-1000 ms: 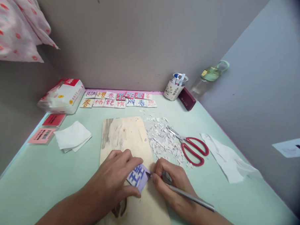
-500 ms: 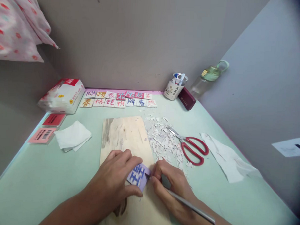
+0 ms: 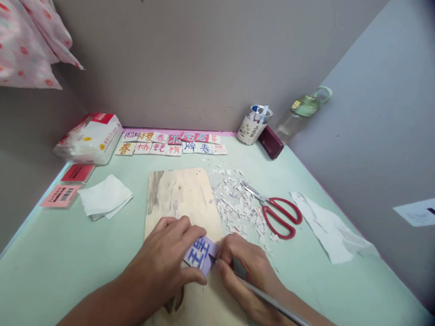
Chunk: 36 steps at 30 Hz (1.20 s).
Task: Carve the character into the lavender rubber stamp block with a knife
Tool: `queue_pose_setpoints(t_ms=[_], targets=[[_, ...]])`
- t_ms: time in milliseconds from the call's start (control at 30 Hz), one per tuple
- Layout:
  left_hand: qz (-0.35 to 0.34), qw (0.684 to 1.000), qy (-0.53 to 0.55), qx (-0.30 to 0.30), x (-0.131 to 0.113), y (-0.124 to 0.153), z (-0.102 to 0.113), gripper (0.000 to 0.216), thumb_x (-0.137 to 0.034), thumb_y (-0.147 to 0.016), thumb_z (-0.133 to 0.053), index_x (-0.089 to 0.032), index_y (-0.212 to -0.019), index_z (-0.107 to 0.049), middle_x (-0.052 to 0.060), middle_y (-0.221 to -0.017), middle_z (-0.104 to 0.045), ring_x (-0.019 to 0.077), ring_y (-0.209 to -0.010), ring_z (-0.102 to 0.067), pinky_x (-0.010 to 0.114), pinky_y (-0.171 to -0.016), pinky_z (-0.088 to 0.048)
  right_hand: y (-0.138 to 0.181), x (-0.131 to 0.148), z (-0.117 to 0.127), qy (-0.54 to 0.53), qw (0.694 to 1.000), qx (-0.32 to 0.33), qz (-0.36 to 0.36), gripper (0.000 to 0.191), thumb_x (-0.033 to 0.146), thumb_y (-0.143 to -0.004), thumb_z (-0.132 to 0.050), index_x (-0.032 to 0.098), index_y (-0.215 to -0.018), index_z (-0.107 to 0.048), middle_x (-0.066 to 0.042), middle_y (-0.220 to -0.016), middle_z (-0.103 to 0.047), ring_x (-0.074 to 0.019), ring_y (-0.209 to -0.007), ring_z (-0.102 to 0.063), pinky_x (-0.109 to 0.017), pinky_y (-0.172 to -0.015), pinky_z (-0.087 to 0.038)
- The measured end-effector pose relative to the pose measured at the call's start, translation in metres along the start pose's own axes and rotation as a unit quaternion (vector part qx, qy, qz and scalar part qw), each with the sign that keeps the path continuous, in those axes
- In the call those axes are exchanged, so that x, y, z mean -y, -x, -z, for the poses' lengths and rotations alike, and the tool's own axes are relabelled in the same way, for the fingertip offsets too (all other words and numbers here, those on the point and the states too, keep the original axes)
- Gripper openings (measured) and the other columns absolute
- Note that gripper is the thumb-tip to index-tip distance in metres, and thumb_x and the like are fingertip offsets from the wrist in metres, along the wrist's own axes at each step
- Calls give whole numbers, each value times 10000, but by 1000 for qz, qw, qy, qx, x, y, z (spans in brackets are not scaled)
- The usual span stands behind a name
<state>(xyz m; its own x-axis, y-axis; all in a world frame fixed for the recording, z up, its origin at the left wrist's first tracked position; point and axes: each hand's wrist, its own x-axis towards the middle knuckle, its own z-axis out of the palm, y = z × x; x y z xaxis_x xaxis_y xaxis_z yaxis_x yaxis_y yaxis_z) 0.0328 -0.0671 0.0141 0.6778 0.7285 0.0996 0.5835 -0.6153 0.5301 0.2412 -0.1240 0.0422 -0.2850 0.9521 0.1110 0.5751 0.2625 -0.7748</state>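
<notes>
A small lilac paper square [image 3: 200,253] with a blue character lies on a wooden board [image 3: 182,195] in front of me. My left hand [image 3: 164,259] presses down on it, fingers curled round its left and lower edges. My right hand [image 3: 247,270] grips a thin metal craft knife [image 3: 269,302] like a pen. The blade tip touches the square's right edge.
A heap of paper scraps [image 3: 239,205] and red scissors [image 3: 278,213] lie right of the board. Two rows of cut character tiles [image 3: 170,144], a tissue pack [image 3: 90,138], a cup [image 3: 254,125] and a bottle [image 3: 301,114] stand at the back. Folded tissue [image 3: 104,196] and red cards [image 3: 68,185] lie left.
The knife tip has crept slightly left and up along the square's right edge, and my right hand has followed it. The left hand stays put.
</notes>
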Motion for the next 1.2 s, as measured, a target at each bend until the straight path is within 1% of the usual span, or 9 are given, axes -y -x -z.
queue_pose_setpoints(t_ms=[667, 833, 900, 1000, 1100, 1200], targets=[[20, 1000, 0, 23, -3, -3, 5, 582, -273, -676, -946, -254, -1151, -610, -15, -979, -610, 232, -938, -552, 370, -875, -415, 2, 2, -3, -15, 1000, 2, 12, 198, 167, -942, -441, 222, -753, -417, 1, -721, -565, -149, -674, -510, -284, -628, -405], [17, 1000, -3, 18, -5, -4, 5, 585, -244, -654, -951, -243, -1132, -614, -16, -975, -614, 233, -933, -557, 372, -868, -415, 1, 2, -3, -16, 1000, -1, 16, 194, 165, -939, -448, 225, -756, -419, 1, -723, -570, -151, -674, -512, -284, -624, -408], [17, 1000, -7, 13, -8, -4, 5, 535, -236, -677, -933, -222, -1109, -619, -6, -968, -618, 236, -923, -557, 386, -873, -418, 1, 0, -5, -14, 1000, -9, 20, 208, 168, -943, -447, 228, -749, -405, 4, -713, -562, -149, -664, -505, -283, -621, -404], [29, 999, -22, 18, -12, -3, 6, 429, -259, -756, -874, -190, -1096, -622, 23, -966, -623, 257, -914, -550, 424, -871, -425, 1, -2, -7, -7, 999, -31, 30, 235, 163, -951, -436, 229, -734, -376, 12, -692, -544, -144, -637, -481, -284, -616, -393], [36, 998, -33, 43, -12, 1, 8, 417, -224, -782, -845, -199, -1129, -615, 39, -1018, -631, 272, -934, -550, 421, -841, -440, 2, -3, -8, 0, 999, -34, 25, 241, 149, -947, -429, 229, -730, -362, 10, -694, -551, -143, -629, -476, -284, -614, -390], [34, 998, -34, 40, -10, 4, 8, 425, -158, -802, -806, -221, -1166, -597, 34, -1050, -633, 271, -948, -554, 413, -829, -449, 3, -2, -8, 3, 1000, -26, 15, 233, 148, -942, -428, 230, -735, -359, 8, -699, -552, -145, -634, -481, -281, -608, -388]])
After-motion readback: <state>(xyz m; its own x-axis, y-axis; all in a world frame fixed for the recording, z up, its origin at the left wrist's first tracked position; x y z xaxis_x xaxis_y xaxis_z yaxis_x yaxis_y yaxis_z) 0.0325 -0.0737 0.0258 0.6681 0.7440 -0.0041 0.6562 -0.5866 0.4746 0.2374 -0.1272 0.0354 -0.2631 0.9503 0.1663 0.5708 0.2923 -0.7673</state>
